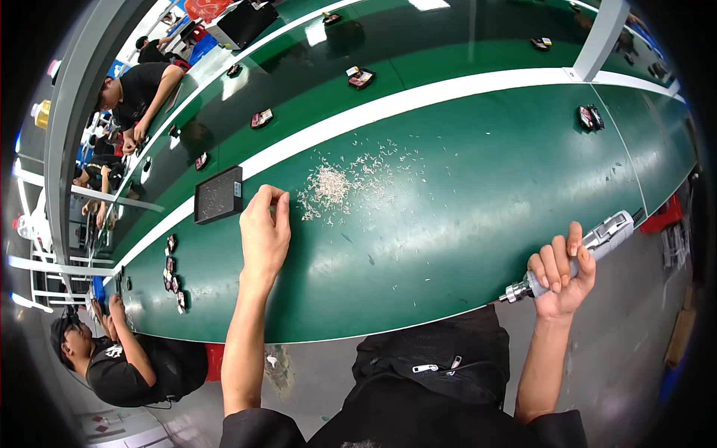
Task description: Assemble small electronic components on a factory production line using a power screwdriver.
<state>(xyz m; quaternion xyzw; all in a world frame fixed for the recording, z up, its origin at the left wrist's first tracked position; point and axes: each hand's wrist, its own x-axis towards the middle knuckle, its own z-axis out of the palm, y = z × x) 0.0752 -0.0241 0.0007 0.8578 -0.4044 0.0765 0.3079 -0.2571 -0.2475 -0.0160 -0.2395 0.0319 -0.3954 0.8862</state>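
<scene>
My right hand (559, 275) is wrapped round a grey electric screwdriver (611, 236), held level at the near edge of the green table with its bit end to the left. My left hand (264, 233) hovers over the table, fingers bent and pressed together; whether anything is pinched between them is hidden. Just right of it lies a heap of tiny pale metal pieces (331, 185), which look like small screws, with more scattered around. Beyond my left hand sits a shallow black tray (218, 196) with tiny bits in it.
Several small dark parts (172, 275) form a row on the left, and a dark part (590, 118) lies far right. More parts (360, 77) sit on the belt past the white strip (418, 89). A grey post (601, 41) stands far right. Co-workers (142, 366) sit left.
</scene>
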